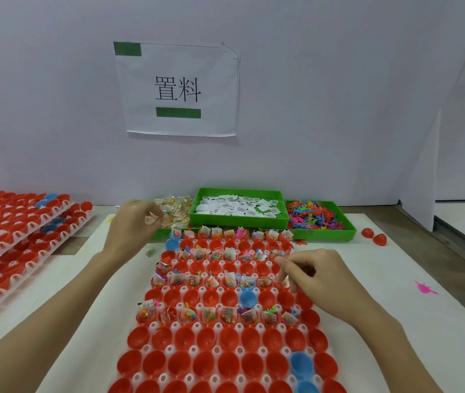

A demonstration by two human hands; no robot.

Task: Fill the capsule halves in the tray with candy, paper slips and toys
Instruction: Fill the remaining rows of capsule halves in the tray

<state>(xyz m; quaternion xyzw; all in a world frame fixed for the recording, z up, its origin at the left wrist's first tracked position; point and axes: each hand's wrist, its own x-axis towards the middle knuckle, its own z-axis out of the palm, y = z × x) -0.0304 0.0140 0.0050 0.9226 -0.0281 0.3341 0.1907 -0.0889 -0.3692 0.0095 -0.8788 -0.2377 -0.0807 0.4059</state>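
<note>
At nine o'clock, stacked spare trays point(13, 236) of red shells are lying on the table point(395, 307), apparently waiting their turn. Moving right, the left hand point(132, 225) is reaching toward eleven o'clock, its fingers pinching a small clear candy packet point(152, 219) at the edge of the candy pile point(173, 211). In the middle, the tray point(166, 375) of capsule halves point(205, 361) is running from twelve down to six o'clock. Four rows in it, alternating with bare ones, are holding candy, paper slips and small toys, though the third is looking unfinished at its right end. The in-between rows are showing mostly bare red cups, and the three nearest rows at six o'clock are sitting unfilled, so by my reckoning well under half of the work is done. Behind the tray at twelve o'clock, a green bin of paper slips point(239, 208) is sitting well stocked. The right hand point(319, 279) is hovering at three o'clock over the tray's right edge, fingers curled downward into a cup there; whether it is gripping anything I cannot tell. At one o'clock the toy bin point(316, 217) is lying full, and a pink toy point(425, 287) is resting loose on the table beyond.
</note>
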